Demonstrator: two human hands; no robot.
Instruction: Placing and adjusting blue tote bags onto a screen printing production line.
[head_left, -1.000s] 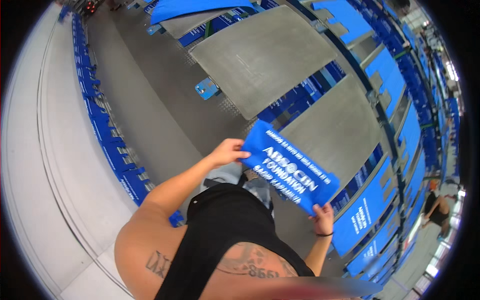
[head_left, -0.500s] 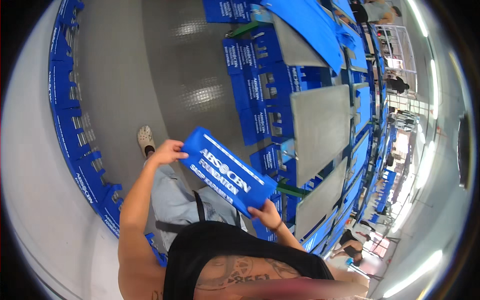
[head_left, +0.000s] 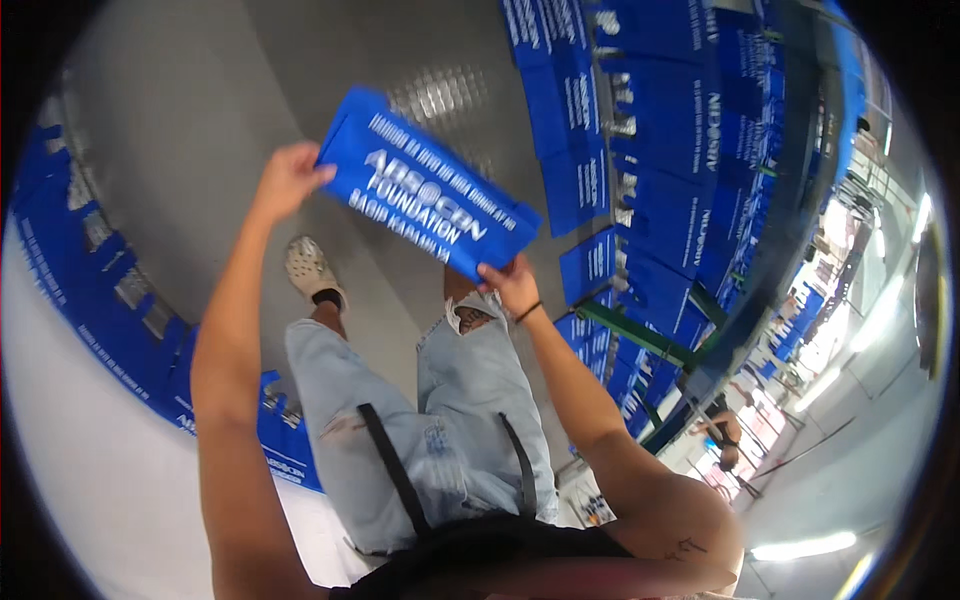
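A flat blue bag (head_left: 425, 190) with white printing on its face is held out in front of me, slanting down to the right. My left hand (head_left: 290, 180) pinches its left end between thumb and fingers. At the lower right corner, my right hand (head_left: 512, 286) grips the edge, thumb on the printed side. The bag hangs in the air above the grey floor, with both my arms stretched forward.
Blue printed bags (head_left: 90, 310) line the white wall on the left. More blue bags (head_left: 575, 110) stand in rows on the right, beside a green metal bar (head_left: 640, 335). My foot in a pale clog (head_left: 312, 268) is on the floor. Another person (head_left: 722, 430) is far right.
Both hands have carried the bag forward, away from my body, and my arms are straighter. The view has swung, so the grey tabletops on the right no longer show.
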